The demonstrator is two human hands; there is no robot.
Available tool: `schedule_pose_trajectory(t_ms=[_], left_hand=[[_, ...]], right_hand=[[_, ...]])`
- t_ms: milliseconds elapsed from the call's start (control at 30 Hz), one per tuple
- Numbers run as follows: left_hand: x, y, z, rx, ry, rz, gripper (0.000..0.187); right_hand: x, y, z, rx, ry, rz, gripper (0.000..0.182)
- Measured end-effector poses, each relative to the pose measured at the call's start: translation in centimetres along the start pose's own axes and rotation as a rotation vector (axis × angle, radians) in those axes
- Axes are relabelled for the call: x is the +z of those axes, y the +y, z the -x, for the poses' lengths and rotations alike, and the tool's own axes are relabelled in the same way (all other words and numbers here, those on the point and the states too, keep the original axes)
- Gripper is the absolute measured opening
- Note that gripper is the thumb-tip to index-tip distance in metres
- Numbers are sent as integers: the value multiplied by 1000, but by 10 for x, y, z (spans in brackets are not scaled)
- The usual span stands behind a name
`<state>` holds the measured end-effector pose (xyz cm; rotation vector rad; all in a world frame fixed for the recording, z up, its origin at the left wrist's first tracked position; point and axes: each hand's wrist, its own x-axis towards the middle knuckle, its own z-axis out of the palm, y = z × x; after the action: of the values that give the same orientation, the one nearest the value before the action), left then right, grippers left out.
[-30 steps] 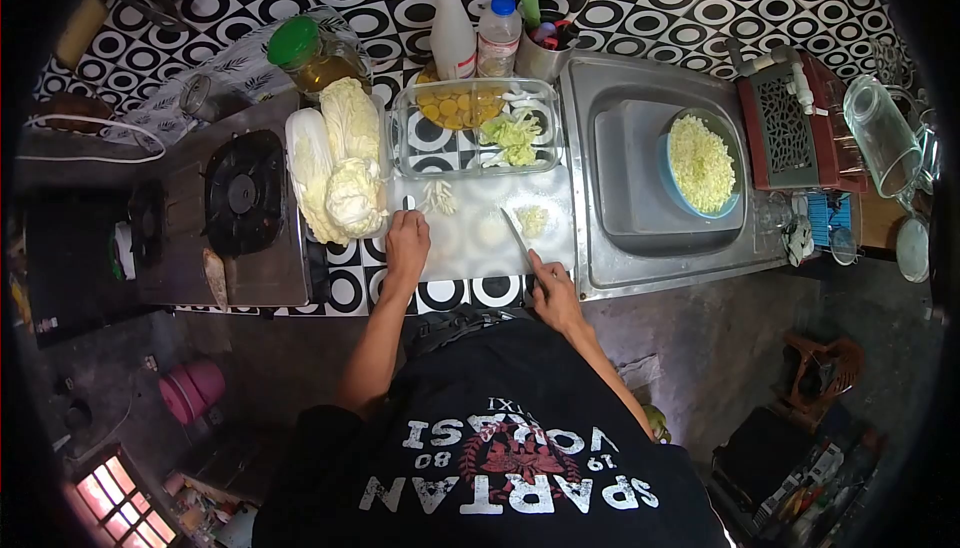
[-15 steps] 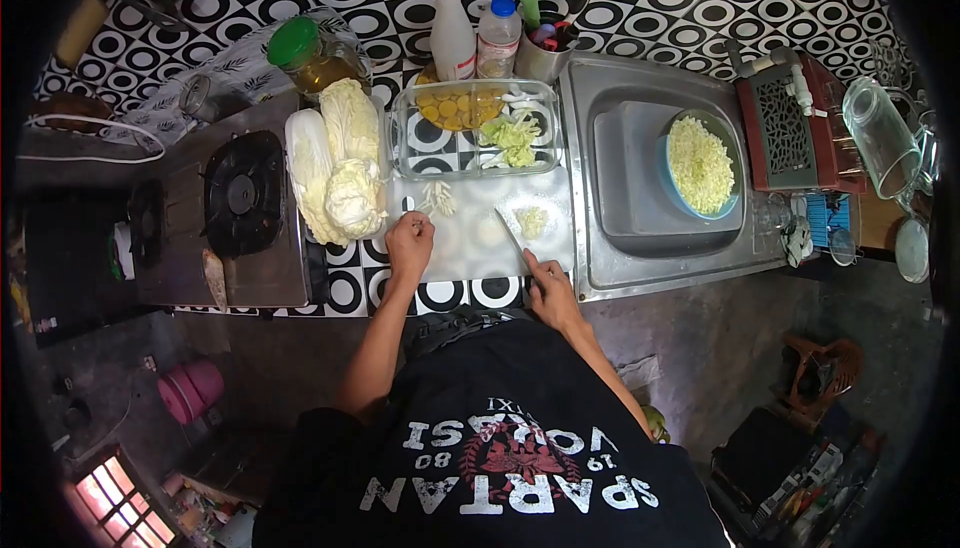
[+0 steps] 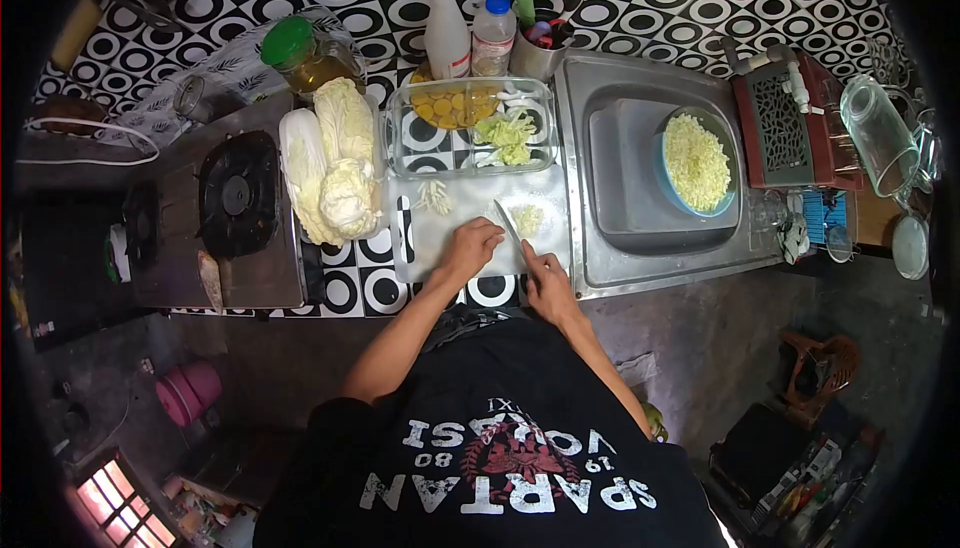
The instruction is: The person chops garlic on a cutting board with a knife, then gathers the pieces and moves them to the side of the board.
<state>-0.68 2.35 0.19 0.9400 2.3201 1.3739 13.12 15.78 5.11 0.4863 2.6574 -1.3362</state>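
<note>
My right hand point(image 3: 546, 280) grips a knife point(image 3: 509, 220), its blade slanting up and left over a white cutting board point(image 3: 425, 248). Close to the blade's left side, my left hand point(image 3: 478, 246) has its fingers pinched together; whatever they hold is too small to make out. Just right of the blade lies a small pile of finely chopped pale vegetable point(image 3: 529, 219). Several thin whitish strips point(image 3: 433, 196) rest near the board's upper left. Behind the board, a divided glass dish point(image 3: 400, 168) holds pale green leaf pieces point(image 3: 508, 134) in its right compartment.
Chinese cabbages point(image 3: 340, 163) lie to the left, beside a stove point(image 3: 240, 193). On the right, a blue bowl point(image 3: 664, 173) of chopped pale vegetable stands in a metal sink point(image 3: 625, 248). Bottles point(image 3: 492, 36), a utensil cup point(image 3: 537, 56) and a green-lidded jar point(image 3: 288, 43) line the back.
My left hand has moved right, from near the whitish strips to beside the knife blade. My right hand keeps its grip on the knife in about the same spot.
</note>
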Motion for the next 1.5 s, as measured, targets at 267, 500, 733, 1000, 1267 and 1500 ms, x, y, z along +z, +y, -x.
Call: schedule_pose_trajectory(t_ms=[267,500,733,1000,1267,1500], left_hand=[[2,-4,-2,-63,-42,-17,10],[2,-6,-3,-50,-46,32,13],[0,3,-4,-55,-21,13,10],[5,-3,-3,-168,5,30,6],[2,1,-1,-168,-12,21,11],[2,-2,-1,-124,17,25,8]], right_hand=[[-4,-6,6,43,-67,164,69],[17,9,1,-28,5,173,71],[14,-7,-30,16,-17,205,75],[5,-9,-2,35,-48,198,72],[21,-7,-29,-13,-12,222,82],[10,-11,-19,25,-75,187,81]])
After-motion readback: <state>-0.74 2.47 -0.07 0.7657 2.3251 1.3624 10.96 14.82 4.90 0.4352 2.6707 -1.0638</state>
